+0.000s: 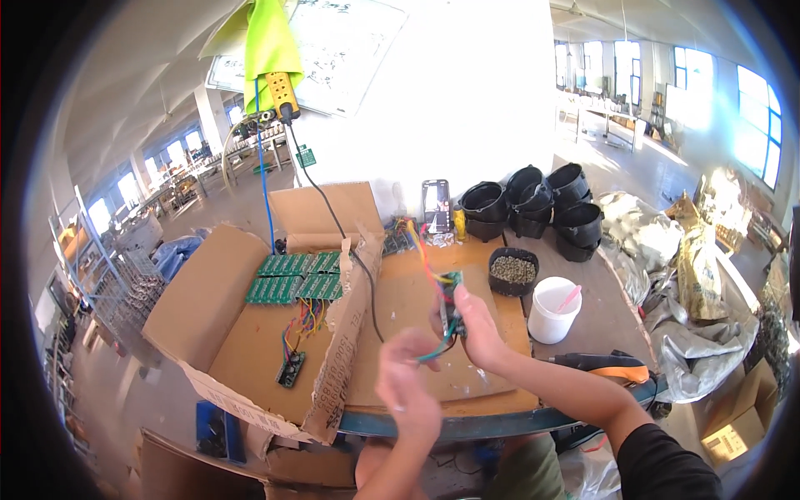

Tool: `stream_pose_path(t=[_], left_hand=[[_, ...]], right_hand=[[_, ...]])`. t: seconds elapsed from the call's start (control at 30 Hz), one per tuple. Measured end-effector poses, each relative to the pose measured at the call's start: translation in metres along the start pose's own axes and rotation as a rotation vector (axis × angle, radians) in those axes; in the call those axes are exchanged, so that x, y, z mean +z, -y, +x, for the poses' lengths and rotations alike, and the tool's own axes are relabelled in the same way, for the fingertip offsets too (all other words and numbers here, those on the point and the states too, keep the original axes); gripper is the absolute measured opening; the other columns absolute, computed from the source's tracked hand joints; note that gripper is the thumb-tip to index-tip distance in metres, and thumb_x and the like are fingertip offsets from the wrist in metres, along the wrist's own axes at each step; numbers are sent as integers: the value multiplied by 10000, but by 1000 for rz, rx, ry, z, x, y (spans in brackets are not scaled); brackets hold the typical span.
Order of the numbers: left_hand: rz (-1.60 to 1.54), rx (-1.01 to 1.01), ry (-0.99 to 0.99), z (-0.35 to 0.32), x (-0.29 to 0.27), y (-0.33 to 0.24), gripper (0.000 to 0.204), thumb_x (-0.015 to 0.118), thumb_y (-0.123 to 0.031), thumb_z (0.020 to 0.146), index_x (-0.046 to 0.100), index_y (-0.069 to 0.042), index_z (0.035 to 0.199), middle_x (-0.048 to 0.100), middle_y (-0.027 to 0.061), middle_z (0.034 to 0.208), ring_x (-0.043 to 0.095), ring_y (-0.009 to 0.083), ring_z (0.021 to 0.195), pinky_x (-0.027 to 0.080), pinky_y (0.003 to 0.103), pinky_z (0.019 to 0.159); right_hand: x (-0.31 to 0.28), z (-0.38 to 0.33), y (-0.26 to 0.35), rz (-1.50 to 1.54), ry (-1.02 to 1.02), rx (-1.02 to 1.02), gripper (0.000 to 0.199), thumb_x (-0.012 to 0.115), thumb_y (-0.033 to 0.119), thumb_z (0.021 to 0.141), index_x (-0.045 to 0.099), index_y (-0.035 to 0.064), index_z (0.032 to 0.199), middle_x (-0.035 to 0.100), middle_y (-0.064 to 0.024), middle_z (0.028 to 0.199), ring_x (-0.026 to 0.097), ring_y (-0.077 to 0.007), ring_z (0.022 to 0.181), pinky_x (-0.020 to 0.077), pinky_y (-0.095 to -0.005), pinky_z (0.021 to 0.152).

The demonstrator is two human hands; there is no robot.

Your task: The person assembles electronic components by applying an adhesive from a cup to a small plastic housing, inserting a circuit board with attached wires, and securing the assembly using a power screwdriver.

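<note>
Over the front middle of the work board, my right hand (477,327) grips a small green circuit board (451,280) between thumb and fingers. Red and yellow wires (425,257) rise from its far end. A green wire (435,353) runs from its near end to my left hand (407,379), whose slightly blurred fingers are closed on it. To the left, an open cardboard box (329,375) holds rows of green circuit boards (275,289). One wired circuit board (290,368) lies apart from them on the box's bottom, its coloured wires trailing to the rows.
Black plastic cups (483,208) and a phone (436,206) stand at the back. On the right are a black dish of granules (512,271), a white tub (553,312) and an orange-black tool (604,365). A dark cable (367,279) crosses the box's right wall.
</note>
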State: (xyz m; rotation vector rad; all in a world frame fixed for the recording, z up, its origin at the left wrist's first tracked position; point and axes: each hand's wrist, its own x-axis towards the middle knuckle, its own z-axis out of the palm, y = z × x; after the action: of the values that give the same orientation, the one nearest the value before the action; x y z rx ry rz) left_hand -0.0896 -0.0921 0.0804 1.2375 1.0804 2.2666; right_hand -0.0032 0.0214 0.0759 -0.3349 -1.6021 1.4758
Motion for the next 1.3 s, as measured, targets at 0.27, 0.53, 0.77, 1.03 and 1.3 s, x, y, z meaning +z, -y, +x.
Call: stream_pose_path(t=[0.27,0.53,0.77,1.03,1.3], left_hand=[[-115,-295,-82,21,-25,4,126,644,-135,962,640,-17,1005,672,37,830,598,96,671,456,243,571],[-255,-374,-213,19,-27,10,130,674,-73,927,630,-57,806,671,36,733,587,85,604,442,222,582],[-229,-363,-279,8,-17,14,83,677,-71,921,647,-31,855,684,59,788,621,112,683,478,241,651],[66,-63,21,-3,-6,4,287,598,-202,996,686,65,936,687,102,848,609,150,753,475,281,672],[-280,-466,-238,22,-31,6,393,542,-358,1028,672,5,952,661,51,770,561,110,638,441,262,586]], right_hand=[[7,-16,9,-139,380,-13,346,484,299,1042,565,-13,917,491,-22,674,425,-98,649,378,-288,580],[3,-17,12,-136,334,52,398,497,327,1038,555,-7,829,443,-16,660,380,-105,640,354,-302,563],[10,-19,15,-5,125,247,426,447,366,1060,542,28,820,480,27,677,432,-63,636,351,-266,556],[-7,-12,-9,-24,131,154,466,391,448,1071,524,73,828,451,45,674,411,-53,610,344,-240,539],[-3,-23,4,-4,280,177,470,374,454,1073,543,55,892,513,18,739,467,-65,664,388,-238,593]])
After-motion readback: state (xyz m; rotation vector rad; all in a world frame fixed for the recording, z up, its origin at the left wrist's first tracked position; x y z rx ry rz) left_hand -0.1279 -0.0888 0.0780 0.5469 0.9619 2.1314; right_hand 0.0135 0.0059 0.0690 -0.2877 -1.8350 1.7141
